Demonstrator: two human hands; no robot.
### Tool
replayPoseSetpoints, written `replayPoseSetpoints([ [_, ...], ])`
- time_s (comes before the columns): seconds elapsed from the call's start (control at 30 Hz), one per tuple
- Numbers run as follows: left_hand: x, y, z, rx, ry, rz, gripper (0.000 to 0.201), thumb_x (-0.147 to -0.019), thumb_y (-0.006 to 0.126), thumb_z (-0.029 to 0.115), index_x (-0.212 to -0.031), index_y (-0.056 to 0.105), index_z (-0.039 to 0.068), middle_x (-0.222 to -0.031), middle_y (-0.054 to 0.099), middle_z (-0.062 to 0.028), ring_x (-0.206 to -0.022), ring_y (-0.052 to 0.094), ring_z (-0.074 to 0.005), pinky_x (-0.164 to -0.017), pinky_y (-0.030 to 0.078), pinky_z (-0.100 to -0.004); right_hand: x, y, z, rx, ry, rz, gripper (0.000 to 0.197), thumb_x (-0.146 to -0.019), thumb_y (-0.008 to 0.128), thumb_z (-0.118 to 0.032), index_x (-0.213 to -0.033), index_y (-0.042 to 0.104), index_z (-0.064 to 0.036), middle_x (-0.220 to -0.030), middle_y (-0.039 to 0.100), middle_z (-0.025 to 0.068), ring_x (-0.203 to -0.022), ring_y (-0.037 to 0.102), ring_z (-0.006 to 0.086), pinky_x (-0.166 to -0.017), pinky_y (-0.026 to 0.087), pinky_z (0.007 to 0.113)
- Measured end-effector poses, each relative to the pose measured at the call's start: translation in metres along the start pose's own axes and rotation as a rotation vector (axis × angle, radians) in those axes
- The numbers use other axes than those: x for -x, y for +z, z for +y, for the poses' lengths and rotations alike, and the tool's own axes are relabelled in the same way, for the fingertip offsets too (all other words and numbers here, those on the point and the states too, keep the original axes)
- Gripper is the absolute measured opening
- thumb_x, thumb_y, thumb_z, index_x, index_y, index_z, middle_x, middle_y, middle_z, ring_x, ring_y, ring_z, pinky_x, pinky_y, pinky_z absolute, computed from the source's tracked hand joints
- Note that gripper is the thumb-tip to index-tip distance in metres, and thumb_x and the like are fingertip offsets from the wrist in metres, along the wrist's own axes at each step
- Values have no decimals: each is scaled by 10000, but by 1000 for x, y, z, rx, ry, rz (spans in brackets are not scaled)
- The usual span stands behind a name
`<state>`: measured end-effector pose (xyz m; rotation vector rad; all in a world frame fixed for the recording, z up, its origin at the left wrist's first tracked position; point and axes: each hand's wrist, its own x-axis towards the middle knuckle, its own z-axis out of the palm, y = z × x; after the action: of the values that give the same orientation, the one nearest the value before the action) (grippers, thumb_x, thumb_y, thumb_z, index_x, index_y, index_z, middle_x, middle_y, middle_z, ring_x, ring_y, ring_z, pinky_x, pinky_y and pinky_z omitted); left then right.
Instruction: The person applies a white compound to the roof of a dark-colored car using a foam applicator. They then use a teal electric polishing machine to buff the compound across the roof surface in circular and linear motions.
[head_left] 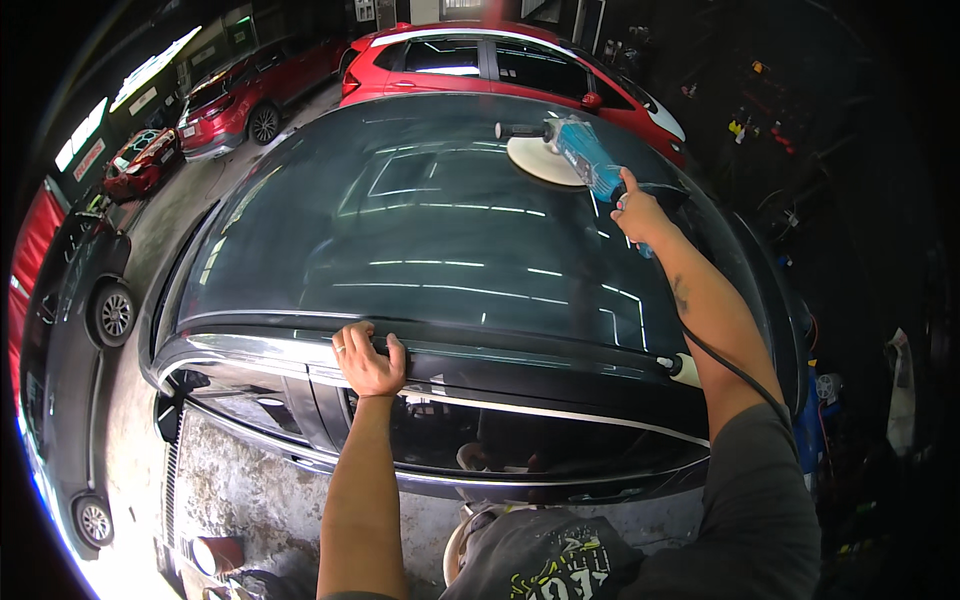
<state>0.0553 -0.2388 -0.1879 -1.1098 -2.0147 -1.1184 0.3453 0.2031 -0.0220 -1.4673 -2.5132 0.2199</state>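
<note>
A blue polisher point(588, 158) with a grey head and a black side handle lies over the far right part of a dark car's glossy roof point(400, 240). Its round cream pad point(543, 165) sits against the roof surface. My right hand point(643, 215) is wrapped round the polisher's rear grip, the arm stretched out. At the near edge of the roof, my left hand point(370, 362) has its fingers bent over the roof rail point(460, 352), thumb apart. A dark cord point(735, 368) runs along my right forearm. Beside that arm, a pale bottle point(686, 370) with a nozzle is partly hidden.
The car's side windows point(500, 435) lie just in front of me. Beyond the roof stands a red car point(480, 65); another red car point(225, 105) is farther left. A dark vehicle point(70, 380) stands at the left. A reddish bucket point(217, 553) is on the worn floor.
</note>
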Motion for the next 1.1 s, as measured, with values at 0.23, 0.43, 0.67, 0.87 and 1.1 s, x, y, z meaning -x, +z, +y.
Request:
replayPoseSetpoints([
  [0.23, 0, -2, -1, -13, -1, -3, 323, -839, 734, 192, -1086, 599, 33, -1049, 625, -166, -1018, 572, -403, -944, 454, -526, 4, -1, -60, -25, -75, -16, 1013, -1003, 765, -191, -1790, 127, -208, -1394, 724, 250, -1302, 695, 450, -1110, 539, 506],
  [0.43, 0, -3, -2, 1, 9, 13, 313, -840, 734, 195, -1072, 604, 30, -1040, 623, -163, -1006, 569, -398, -931, 454, -517, 2, 2, -126, -53, -144, -97, 986, -1012, 755, -176, -1790, 153, -241, -1361, 760, 143, -1267, 723, 389, -1089, 559, 483],
  [0.67, -2, -2, -2, 7, 9, 9, 307, -843, 728, 203, -1067, 610, 30, -1039, 633, -165, -1001, 574, -406, -936, 459, -525, -18, 39, -181, -95, -391, -42, 966, -1006, 760, -157, -1774, 177, -196, -1248, 789, 181, -1145, 764, 408, -990, 605, 485],
  [0.87, -1, -3, -4, 20, 18, 6, 319, -834, 731, 200, -1062, 612, 11, -984, 614, -189, -952, 560, -410, -900, 454, -533, 6, 45, -248, -156, -461, -33, 903, -954, 670, -83, -1760, 272, -162, -1196, 782, 249, -1099, 770, 445, -958, 608, 544],
  [1.1, -4, -8, -2, 7, 46, 16, 279, -864, 697, 196, -1050, 595, 15, -956, 566, -183, -941, 521, -394, -871, 429, -516, 41, 20, -242, -105, -360, -125, 956, -984, 710, -114, -1782, 192, -206, -1241, 788, 160, -1095, 769, 396, -926, 611, 507],
])
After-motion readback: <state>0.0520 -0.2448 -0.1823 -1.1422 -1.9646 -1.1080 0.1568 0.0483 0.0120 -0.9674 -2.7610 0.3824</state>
